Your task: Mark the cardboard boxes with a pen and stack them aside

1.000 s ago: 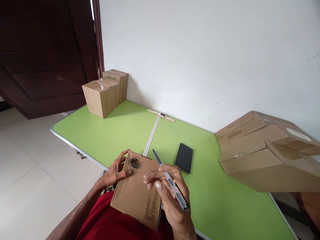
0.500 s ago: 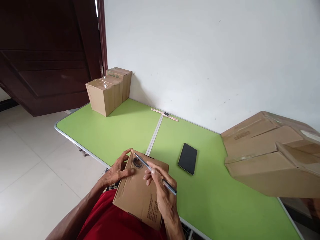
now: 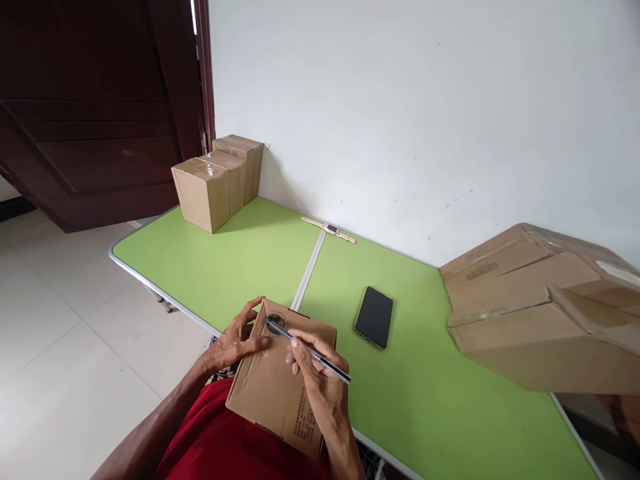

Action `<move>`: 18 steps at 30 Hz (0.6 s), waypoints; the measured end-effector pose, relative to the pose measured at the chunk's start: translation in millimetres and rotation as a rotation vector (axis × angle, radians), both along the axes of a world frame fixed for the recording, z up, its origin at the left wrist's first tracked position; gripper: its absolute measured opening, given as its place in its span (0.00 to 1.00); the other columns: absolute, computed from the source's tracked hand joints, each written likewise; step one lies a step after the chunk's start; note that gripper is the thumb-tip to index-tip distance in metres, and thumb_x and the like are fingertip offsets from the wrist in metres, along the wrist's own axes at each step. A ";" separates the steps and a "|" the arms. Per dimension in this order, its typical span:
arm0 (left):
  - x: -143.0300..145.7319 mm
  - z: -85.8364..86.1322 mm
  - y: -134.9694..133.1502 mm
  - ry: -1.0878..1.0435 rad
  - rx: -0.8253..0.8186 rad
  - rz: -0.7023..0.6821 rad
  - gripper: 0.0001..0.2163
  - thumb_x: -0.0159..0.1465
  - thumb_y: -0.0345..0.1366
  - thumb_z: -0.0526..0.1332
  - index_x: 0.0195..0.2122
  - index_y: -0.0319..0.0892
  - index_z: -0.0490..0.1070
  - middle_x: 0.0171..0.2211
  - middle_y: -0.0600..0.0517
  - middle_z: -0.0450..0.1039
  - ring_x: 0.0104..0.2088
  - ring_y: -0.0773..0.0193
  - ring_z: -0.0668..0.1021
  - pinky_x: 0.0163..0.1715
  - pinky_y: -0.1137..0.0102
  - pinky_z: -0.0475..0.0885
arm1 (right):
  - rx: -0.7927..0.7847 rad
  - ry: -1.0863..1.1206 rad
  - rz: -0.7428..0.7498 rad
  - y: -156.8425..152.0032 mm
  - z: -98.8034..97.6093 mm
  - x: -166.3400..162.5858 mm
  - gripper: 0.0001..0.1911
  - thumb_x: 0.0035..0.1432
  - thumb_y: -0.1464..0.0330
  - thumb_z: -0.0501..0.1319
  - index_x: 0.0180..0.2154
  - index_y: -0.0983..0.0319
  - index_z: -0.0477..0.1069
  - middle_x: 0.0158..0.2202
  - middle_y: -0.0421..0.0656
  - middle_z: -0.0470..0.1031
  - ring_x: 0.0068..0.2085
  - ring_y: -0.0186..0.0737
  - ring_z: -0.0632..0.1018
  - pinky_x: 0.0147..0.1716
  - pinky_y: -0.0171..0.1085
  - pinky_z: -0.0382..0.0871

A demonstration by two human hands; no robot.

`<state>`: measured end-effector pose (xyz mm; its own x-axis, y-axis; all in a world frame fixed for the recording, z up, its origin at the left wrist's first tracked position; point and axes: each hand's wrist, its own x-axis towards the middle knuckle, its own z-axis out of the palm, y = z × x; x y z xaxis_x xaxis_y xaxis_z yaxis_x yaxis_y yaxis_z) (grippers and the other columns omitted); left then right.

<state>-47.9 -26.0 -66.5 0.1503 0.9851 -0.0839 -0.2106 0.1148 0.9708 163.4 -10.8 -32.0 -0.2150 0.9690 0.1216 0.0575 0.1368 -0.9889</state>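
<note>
A small cardboard box (image 3: 267, 390) leans at the table's front edge against my red clothing, with printed lettering near its lower right. My left hand (image 3: 234, 341) grips the box's upper left edge, thumb on the top face and fingers around the side. Between the thumb and fingers of my right hand (image 3: 320, 383) is a pen (image 3: 286, 333), slanting down to the left. The pen's tip is at a dark round drawn mark (image 3: 275, 325) near the box's upper left corner. Whether the tip presses on the cardboard, I cannot tell.
A black phone (image 3: 375, 317) lies right of the box on the green table (image 3: 415, 413). A pink-strapped watch (image 3: 331, 229) rests by the wall. Several closed cartons (image 3: 200, 200) stand at the back left, and a large open carton (image 3: 530, 340) is at the right.
My right hand has moved slightly down and left, and the pen's tip has dropped from above the dark mark to its left edge. My left hand and the box look unmoved.
</note>
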 end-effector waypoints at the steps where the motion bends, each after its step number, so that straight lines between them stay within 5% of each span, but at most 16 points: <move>1: -0.2 -0.3 0.1 0.002 0.000 0.000 0.45 0.63 0.46 0.73 0.76 0.52 0.49 0.67 0.40 0.68 0.62 0.42 0.76 0.58 0.52 0.75 | -0.010 -0.002 0.008 -1.0 -0.4 0.5 0.16 0.68 0.54 0.66 0.44 0.60 0.82 0.28 0.43 0.78 0.27 0.37 0.77 0.26 0.34 0.73; 10: 0.2 -3.1 -0.1 -0.020 0.010 -0.004 0.45 0.63 0.47 0.73 0.76 0.52 0.49 0.67 0.40 0.67 0.63 0.42 0.76 0.59 0.50 0.75 | -0.150 0.093 -0.139 -4.5 4.0 16.4 0.22 0.63 0.48 0.68 0.34 0.61 0.77 0.22 0.39 0.72 0.22 0.33 0.69 0.20 0.31 0.64; 18: -0.2 1.2 -1.5 -0.032 -0.013 -0.002 0.43 0.64 0.46 0.72 0.75 0.51 0.51 0.67 0.40 0.67 0.64 0.40 0.75 0.60 0.49 0.74 | 0.030 0.180 -0.187 38.2 23.5 18.5 0.19 0.65 0.52 0.68 0.42 0.61 0.78 0.30 0.44 0.79 0.30 0.39 0.79 0.27 0.36 0.75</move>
<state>-48.1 -27.5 -65.3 0.1547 0.9837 -0.0922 -0.2415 0.1281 0.9619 181.9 27.5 -8.5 -0.0044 0.9853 0.1709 -0.0923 0.1698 -0.9811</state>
